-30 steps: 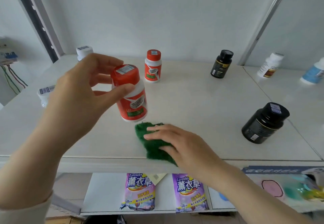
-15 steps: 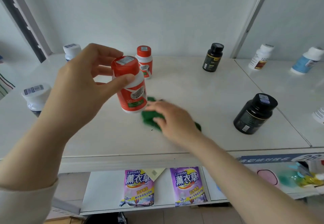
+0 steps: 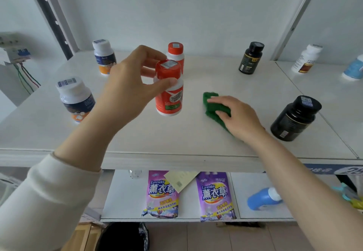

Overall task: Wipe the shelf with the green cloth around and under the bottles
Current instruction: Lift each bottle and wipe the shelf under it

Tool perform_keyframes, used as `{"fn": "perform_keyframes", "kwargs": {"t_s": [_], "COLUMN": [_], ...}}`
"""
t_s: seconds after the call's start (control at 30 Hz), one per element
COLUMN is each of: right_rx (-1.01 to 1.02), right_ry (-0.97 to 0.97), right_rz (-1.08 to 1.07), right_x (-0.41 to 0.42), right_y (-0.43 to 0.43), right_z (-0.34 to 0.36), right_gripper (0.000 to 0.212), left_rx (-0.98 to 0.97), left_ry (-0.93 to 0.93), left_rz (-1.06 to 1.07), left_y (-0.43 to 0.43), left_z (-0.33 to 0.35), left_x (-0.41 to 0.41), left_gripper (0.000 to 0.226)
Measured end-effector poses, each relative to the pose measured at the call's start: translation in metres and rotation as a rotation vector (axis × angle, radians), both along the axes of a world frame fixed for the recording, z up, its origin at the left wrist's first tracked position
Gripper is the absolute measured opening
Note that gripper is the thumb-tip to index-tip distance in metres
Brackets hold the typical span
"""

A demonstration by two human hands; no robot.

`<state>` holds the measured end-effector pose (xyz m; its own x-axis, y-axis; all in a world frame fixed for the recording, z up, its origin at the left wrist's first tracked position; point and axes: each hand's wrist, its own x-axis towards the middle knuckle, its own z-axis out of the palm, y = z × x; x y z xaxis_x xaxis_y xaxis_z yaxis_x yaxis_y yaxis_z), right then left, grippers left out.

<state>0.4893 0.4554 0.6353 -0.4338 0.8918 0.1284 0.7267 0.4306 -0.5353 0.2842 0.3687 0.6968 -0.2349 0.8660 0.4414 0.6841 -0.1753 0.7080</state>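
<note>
Shelf (image 3: 196, 139) bears green cloth (image 3: 213, 105) diagonally, held bottle (image 3: 170, 97) upright.

The left hand (image 3: 127, 91) grips a red-capped bottle (image 3: 169, 91) by its cap, raised off the white shelf (image 3: 176, 137); to its right the right hand (image 3: 238, 118) presses the green cloth (image 3: 213, 106) flat; right of that hand stands a black bottle (image 3: 295, 118).

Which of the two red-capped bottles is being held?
The nearer red-capped bottle, gripped at its cap by the left hand; the far red-capped bottle stands free behind it.
</note>
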Motion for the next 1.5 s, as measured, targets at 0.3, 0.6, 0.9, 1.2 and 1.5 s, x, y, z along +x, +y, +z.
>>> {"fn": "perform_keyframes", "kwargs": {"t_s": [0.3,0.6,0.9,1.2,1.5], "right_rx": [-0.351,-0.457,-0.680,-1.199,-1.752], "right_ry": [0.243,0.469,0.555,0.811,0.661], "right_rz": [0.481,0.349,0.312,0.384,0.199], "right_x": [0.009,0.027,0.017,-0.041,-0.150], "right_y": [-0.097,-0.097,-0.102,-0.137,-0.212], "right_z": [0.001,0.003,-0.019,-0.038,-0.064], "right_gripper": [0.038,0.036,0.014,0.027,0.050], "left_rx": [-0.044,-0.061,-0.049,-0.014,-0.238], "left_ry": [-0.010,-0.010,-0.036,-0.388,-0.797], "left_rz": [-0.070,-0.141,-0.044,0.068,0.302], "left_y": [0.006,0.004,-0.020,-0.146,-0.248], "left_z": [-0.015,-0.035,-0.045,-0.104,-0.168], "left_x": [0.022,0.051,0.051,0.021,-0.052], "left_gripper": [0.036,0.041,0.058,0.038,0.039]}}
